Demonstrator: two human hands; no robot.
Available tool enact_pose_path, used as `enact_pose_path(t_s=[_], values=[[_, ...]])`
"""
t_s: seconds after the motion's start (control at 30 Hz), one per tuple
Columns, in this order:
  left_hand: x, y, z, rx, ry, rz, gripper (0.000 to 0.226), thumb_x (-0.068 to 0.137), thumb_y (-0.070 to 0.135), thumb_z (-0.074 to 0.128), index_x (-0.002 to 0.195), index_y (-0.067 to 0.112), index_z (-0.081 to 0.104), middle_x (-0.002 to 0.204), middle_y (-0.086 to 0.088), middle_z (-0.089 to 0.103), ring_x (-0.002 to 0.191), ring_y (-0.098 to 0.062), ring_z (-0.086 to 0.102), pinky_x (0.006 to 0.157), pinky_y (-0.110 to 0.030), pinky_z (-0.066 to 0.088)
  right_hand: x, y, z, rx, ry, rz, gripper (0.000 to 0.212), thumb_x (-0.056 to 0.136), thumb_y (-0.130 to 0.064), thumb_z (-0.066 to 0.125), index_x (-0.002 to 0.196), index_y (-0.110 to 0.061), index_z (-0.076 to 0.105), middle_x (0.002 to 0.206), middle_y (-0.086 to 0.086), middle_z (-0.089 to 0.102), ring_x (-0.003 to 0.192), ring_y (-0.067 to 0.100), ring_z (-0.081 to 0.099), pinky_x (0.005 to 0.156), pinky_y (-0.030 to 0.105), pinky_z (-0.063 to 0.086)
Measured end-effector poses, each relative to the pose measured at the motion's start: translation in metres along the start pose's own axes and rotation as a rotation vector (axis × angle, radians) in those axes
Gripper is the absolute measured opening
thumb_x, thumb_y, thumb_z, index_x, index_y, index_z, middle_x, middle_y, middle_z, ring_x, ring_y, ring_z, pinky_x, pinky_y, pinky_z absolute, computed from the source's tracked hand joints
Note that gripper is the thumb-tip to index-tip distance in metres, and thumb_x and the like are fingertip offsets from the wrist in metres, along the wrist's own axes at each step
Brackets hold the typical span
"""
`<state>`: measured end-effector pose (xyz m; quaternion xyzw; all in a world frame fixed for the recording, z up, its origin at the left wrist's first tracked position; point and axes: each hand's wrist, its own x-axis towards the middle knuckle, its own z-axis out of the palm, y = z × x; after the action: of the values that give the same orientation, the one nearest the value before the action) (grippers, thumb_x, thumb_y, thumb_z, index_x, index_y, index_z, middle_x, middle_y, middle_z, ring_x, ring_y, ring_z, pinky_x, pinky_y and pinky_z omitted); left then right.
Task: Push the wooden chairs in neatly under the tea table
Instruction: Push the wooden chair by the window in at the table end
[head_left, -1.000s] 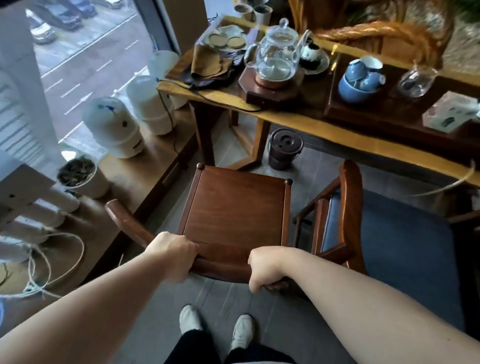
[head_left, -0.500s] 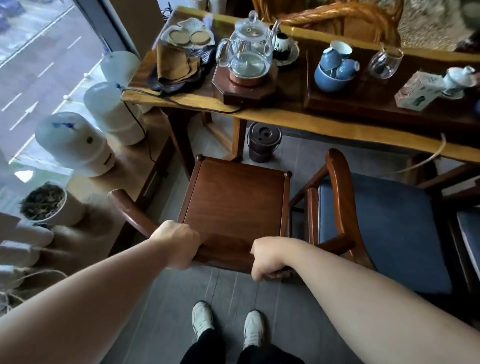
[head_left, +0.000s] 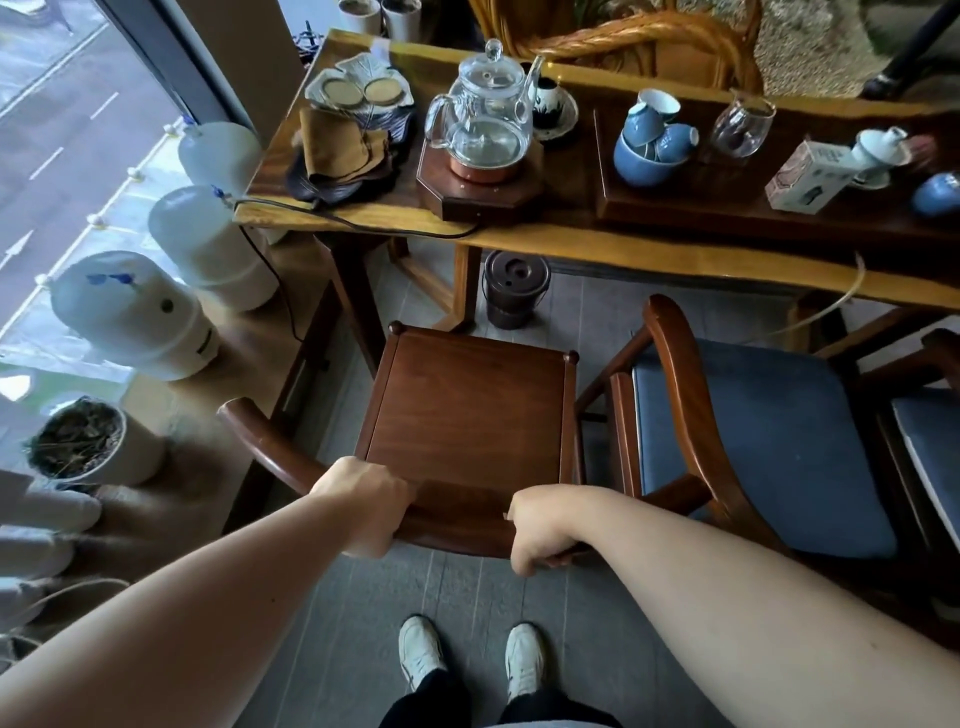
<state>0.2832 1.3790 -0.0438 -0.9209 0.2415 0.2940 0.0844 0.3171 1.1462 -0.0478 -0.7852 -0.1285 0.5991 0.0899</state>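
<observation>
A dark wooden chair (head_left: 467, 415) with a bare seat stands in front of me, facing the tea table (head_left: 649, 254). Its front edge is just short of the table's near edge. My left hand (head_left: 363, 506) and my right hand (head_left: 540, 525) both grip the chair's curved back rail, left and right of its middle. To the right stands a second wooden chair (head_left: 670, 364) with a blue cushion, its front under the table edge. A third blue-cushioned chair (head_left: 930, 441) shows at the far right edge.
A dark lidded bucket (head_left: 514, 288) sits on the floor under the table, ahead of the chair. On the table are a glass kettle (head_left: 483, 119) on a wooden base, blue cups (head_left: 652, 145) and a box (head_left: 810, 176). White tanks (head_left: 130, 317) and a plant pot (head_left: 88, 447) line the left ledge.
The chair has shifted forward toward the table with both hands still on its back rail. My view has stepped closer and swung right, showing more of the table.
</observation>
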Motion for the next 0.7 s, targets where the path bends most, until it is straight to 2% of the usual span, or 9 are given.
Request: enact_pose_path(t_s=[0.17,0.27,0.37,0.43,0.5,0.53,0.6,0.7], values=[[0.007,0.009,0.005,0.008,0.063,0.014,0.014,0.069,0.025,0.051,0.082,0.030,0.054,0.057,0.009,0.049,0.052,-0.016,0.048,0.049,-0.028,0.041,-0.006,0.010,-0.003,-0.047,-0.003,0.016,0.019,0.051,-0.025,0.068,0.058,-0.008,0.063,0.049,0.009,0.063,0.043,0.022,0.053,0.052,0.031,0.042],[0.012,0.012,0.003,0.020,0.071,0.029,0.011,0.067,0.024,0.052,0.075,0.029,0.049,0.053,0.009,0.045,0.044,-0.011,0.038,0.044,-0.026,0.030,-0.007,0.018,-0.004,-0.018,0.010,0.037,0.028,0.052,-0.025,0.070,0.069,-0.003,0.067,0.054,0.011,0.065,0.044,0.024,0.055,0.050,0.030,0.042],[0.019,0.009,-0.002,0.030,0.074,0.043,0.010,0.067,0.025,0.056,0.073,0.030,0.048,0.053,0.009,0.046,0.044,-0.010,0.038,0.045,-0.026,0.030,-0.010,0.020,-0.005,0.013,0.036,0.048,0.041,0.053,-0.024,0.070,0.083,0.003,0.069,0.057,0.014,0.067,0.046,0.025,0.056,0.049,0.031,0.043],[0.023,0.006,-0.005,0.037,0.060,0.046,0.012,0.066,0.025,0.058,0.071,0.029,0.047,0.054,0.009,0.048,0.045,-0.010,0.041,0.045,-0.026,0.030,-0.011,0.021,-0.004,0.003,0.062,0.051,0.037,0.054,-0.028,0.070,0.083,-0.004,0.067,0.061,0.014,0.070,0.048,0.024,0.059,0.052,0.032,0.044],[0.026,0.006,-0.009,0.046,0.055,0.044,0.012,0.066,0.025,0.060,0.070,0.029,0.048,0.055,0.009,0.050,0.046,-0.011,0.044,0.045,-0.027,0.032,-0.016,0.023,-0.003,-0.092,0.155,0.033,0.042,0.058,-0.041,0.067,0.088,-0.012,0.064,0.073,0.006,0.074,0.063,0.022,0.065,0.057,0.031,0.044],[0.025,0.008,-0.009,0.046,0.049,0.043,0.011,0.067,0.025,0.060,0.073,0.029,0.052,0.056,0.008,0.051,0.047,-0.011,0.045,0.045,-0.027,0.034,-0.020,0.025,0.001,-0.163,0.215,0.014,0.049,0.059,-0.049,0.063,0.096,-0.018,0.063,0.087,0.002,0.074,0.077,0.022,0.066,0.061,0.032,0.043],[0.026,0.009,-0.007,0.030,0.046,0.038,0.009,0.068,0.025,0.060,0.075,0.029,0.054,0.057,0.008,0.052,0.048,-0.012,0.045,0.047,-0.028,0.035,-0.023,0.029,0.008,-0.293,0.319,-0.033,0.070,0.064,-0.057,0.058,0.125,-0.022,0.060,0.112,-0.001,0.069,0.098,0.025,0.062,0.068,0.035,0.043],[0.024,0.009,-0.011,0.024,0.029,0.046,0.014,0.065,0.023,0.057,0.063,0.027,0.043,0.055,0.008,0.051,0.046,-0.012,0.044,0.044,-0.027,0.030,-0.025,0.028,0.011,-0.310,0.359,-0.035,0.070,0.069,-0.054,0.059,0.132,-0.023,0.056,0.117,0.000,0.068,0.102,0.025,0.061,0.070,0.035,0.043]])
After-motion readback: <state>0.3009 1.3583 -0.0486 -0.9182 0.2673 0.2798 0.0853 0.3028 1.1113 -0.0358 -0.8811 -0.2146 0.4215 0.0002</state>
